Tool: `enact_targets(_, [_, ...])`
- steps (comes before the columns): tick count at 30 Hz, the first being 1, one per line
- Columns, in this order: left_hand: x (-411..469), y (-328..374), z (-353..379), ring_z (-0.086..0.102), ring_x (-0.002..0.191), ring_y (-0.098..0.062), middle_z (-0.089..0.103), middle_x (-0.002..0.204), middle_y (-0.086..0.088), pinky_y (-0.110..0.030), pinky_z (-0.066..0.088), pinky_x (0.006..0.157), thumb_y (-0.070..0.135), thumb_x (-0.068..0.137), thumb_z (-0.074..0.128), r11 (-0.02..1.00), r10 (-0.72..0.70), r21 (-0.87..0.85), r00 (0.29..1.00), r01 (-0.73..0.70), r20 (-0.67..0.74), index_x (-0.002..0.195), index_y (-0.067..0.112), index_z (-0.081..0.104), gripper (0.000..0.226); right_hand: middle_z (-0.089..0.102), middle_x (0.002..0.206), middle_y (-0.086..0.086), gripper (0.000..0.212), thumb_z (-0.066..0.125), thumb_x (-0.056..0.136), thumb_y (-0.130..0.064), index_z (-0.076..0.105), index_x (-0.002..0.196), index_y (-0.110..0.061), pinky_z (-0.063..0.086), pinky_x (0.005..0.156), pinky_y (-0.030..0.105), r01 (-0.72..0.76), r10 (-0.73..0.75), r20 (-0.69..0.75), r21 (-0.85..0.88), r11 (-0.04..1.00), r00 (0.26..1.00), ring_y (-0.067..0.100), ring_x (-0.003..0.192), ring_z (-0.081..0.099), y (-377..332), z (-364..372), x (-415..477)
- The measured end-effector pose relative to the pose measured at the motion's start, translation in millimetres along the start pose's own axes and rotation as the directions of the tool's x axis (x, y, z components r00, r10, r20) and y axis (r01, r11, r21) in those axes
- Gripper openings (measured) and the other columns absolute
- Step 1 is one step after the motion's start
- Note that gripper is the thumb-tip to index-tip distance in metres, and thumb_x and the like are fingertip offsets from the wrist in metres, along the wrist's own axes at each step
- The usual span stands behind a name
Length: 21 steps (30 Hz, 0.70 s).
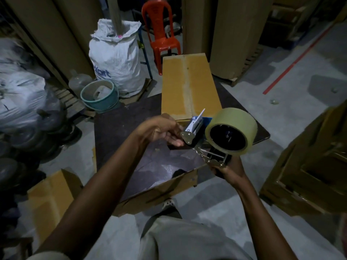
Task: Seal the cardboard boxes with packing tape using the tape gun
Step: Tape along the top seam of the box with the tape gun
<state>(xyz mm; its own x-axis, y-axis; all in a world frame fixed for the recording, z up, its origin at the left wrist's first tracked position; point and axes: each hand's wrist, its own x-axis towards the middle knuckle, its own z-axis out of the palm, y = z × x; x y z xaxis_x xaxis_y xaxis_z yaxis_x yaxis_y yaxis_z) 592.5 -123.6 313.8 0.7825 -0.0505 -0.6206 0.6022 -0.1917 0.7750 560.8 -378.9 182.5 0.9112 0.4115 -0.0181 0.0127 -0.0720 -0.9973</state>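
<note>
A closed cardboard box (189, 85) lies on a dark low table (120, 126), with a strip of tape along its middle seam. In front of it I hold a tape gun (208, 147) carrying a big roll of tan tape (231, 128). My right hand (228, 170) grips the gun's handle from below. My left hand (163, 130) pinches the gun's front end by the metal blade plate, fingers curled. A white-blue flap sticks up at the gun's front. An open cardboard box (159, 190) lies at the table's near edge.
A flat cardboard piece (50, 201) lies on the floor at lower left. A white sack (116, 59), a teal bucket (100, 95) and a red plastic chair (159, 32) stand behind the table. Stacked cardboard (308, 166) sits at right, grey bags at left.
</note>
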Motion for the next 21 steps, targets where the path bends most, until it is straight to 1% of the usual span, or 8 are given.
enact_targets(2, [3,11,4,0.072,0.054,-0.027,0.071,0.068,-0.023,-0.028,0.057,0.047,-0.022,0.086,0.052,0.998,0.033,0.064,0.998,-0.029,-0.062,0.082,-0.008,0.067,0.021,0.07,0.073,-0.003,0.039,0.087,0.065,-0.066,0.079,0.083,-0.032,0.046,0.069,0.042,-0.03,0.027,-0.04,-0.065,0.997,0.999,0.014,0.072,0.063,3,-7,-4])
enact_targets(5, [12,28,11,0.071,0.058,-0.028,0.069,0.066,-0.021,-0.033,0.061,0.049,-0.014,0.09,0.057,0.981,0.077,0.185,0.985,-0.048,-0.153,0.076,-0.005,0.067,0.019,0.073,0.076,0.009,0.025,0.09,0.069,-0.048,0.077,0.08,-0.031,0.052,0.065,0.044,0.028,-0.053,-0.152,-0.161,0.987,0.987,0.024,0.075,0.07,-5,-13,0])
enact_targets(8, [18,42,19,0.072,0.068,-0.035,0.071,0.068,-0.022,-0.042,0.064,0.064,-0.01,0.089,0.06,0.957,0.097,0.288,0.982,-0.047,-0.163,0.078,-0.008,0.068,0.015,0.076,0.102,-0.012,0.025,0.084,0.076,-0.031,0.078,0.1,-0.031,0.052,0.082,0.014,0.165,-0.225,-0.158,-0.32,0.933,0.962,-0.01,0.099,0.067,-20,-16,1])
enact_targets(10, [26,51,14,0.072,0.064,-0.032,0.072,0.073,-0.024,-0.04,0.064,0.058,-0.009,0.091,0.059,0.944,0.088,0.328,0.981,-0.027,-0.171,0.082,-0.009,0.068,0.012,0.074,0.103,-0.012,0.031,0.081,0.078,-0.031,0.08,0.105,-0.016,0.043,0.08,0.001,0.202,-0.293,-0.163,-0.422,0.884,0.942,-0.015,0.099,0.062,-22,-19,-1])
enact_targets(13, [38,72,-20,0.073,0.063,-0.022,0.076,0.079,-0.019,-0.029,0.062,0.057,0.001,0.098,0.062,0.934,0.074,0.356,0.98,-0.004,-0.183,0.087,-0.005,0.071,0.015,0.071,0.099,-0.009,0.041,0.081,0.076,-0.037,0.08,0.103,-0.006,0.041,0.078,-0.002,0.213,-0.326,-0.19,-0.451,0.867,0.926,-0.006,0.094,0.063,-16,-31,-13])
enact_targets(17, [50,99,-48,0.076,0.086,-0.023,0.077,0.091,-0.019,-0.031,0.062,0.081,0.01,0.092,0.072,0.886,0.096,0.461,0.991,-0.042,-0.094,0.103,-0.006,0.074,0.019,0.068,0.083,-0.013,0.043,0.074,0.077,-0.049,0.079,0.088,-0.008,0.042,0.07,0.0,0.154,-0.278,-0.215,-0.459,0.875,0.936,-0.013,0.075,0.064,-2,-40,-27])
enact_targets(19, [61,105,-44,0.073,0.096,-0.029,0.077,0.093,-0.018,-0.034,0.061,0.083,0.012,0.09,0.074,0.852,0.08,0.522,0.996,-0.044,-0.046,0.109,-0.006,0.073,0.026,0.072,0.089,-0.009,0.032,0.082,0.078,-0.036,0.08,0.092,-0.007,0.043,0.072,0.0,0.186,-0.309,-0.206,-0.463,0.867,0.929,-0.005,0.082,0.067,-3,-40,-25])
enact_targets(21, [72,111,-44,0.072,0.098,-0.03,0.078,0.092,-0.016,-0.034,0.062,0.077,0.015,0.09,0.075,0.819,0.08,0.57,0.997,-0.058,-0.014,0.112,-0.005,0.071,0.03,0.075,0.084,-0.009,0.015,0.088,0.076,-0.009,0.078,0.087,-0.012,0.045,0.071,0.002,0.172,-0.29,-0.196,-0.465,0.868,0.937,-0.002,0.079,0.069,0,-41,-21])
